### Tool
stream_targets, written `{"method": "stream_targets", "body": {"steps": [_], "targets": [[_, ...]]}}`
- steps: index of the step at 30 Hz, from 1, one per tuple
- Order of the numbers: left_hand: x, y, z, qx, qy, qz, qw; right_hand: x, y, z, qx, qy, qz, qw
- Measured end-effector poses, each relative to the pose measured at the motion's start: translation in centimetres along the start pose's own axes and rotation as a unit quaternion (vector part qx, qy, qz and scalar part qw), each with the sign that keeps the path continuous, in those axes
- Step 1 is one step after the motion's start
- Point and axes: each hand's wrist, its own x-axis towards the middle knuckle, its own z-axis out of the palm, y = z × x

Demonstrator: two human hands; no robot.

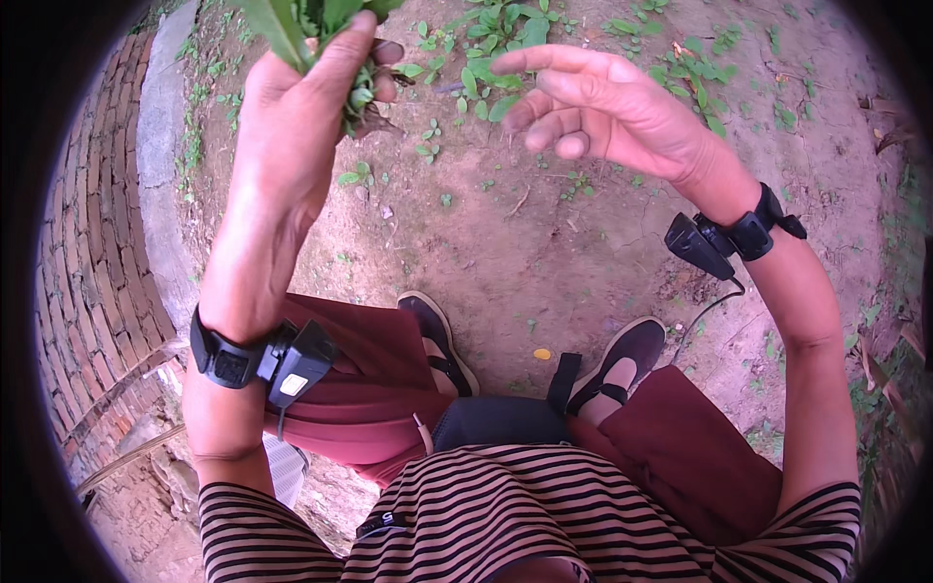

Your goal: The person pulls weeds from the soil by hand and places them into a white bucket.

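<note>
A bunch of leafy green plants (321, 29) is gripped in my left hand (299, 95), its stem ends and bits of root hanging out on the right side of the fist. The upper leaves run out past the top edge of the view. My right hand (594, 106) is raised above the ground with nothing in it, palm turned inward and fingers apart, their tips dark with soil. Just beyond its fingertips a cluster of broad-leaved plants (492, 62) grows from the bare soil (474, 240).
A brick wall (95, 240) with a concrete strip (164, 124) curves along the left. More low weeds (696, 73) grow at the upper right. Below lie my shoes (619, 357), a yellow leaf (541, 354) and a black waist pouch (496, 423). Each forearm bears a strapped device (302, 364) with a cable.
</note>
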Motion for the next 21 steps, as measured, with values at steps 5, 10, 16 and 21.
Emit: {"method": "stream_targets", "body": {"steps": [5,10,16,21], "targets": [[-0.9,5.1,-6.3,-0.394,-0.131,-0.134,0.9,-1.4,8.4,-6.9,-0.559,0.066,0.079,0.823],[-1.6,5.8,-8.5,-0.435,-0.116,-0.083,0.889,-2.6,11.6,-6.8,-0.738,0.032,0.114,0.664],[0.0,4.7,-8.7,-0.529,-0.161,-0.114,0.825,-1.5,8.7,-6.6,-0.692,0.03,0.133,0.709],[-1.5,6.8,-5.6,-0.536,-0.071,-0.111,0.834,-3.2,0.2,-4.0,-0.562,0.135,0.301,0.759]]}}
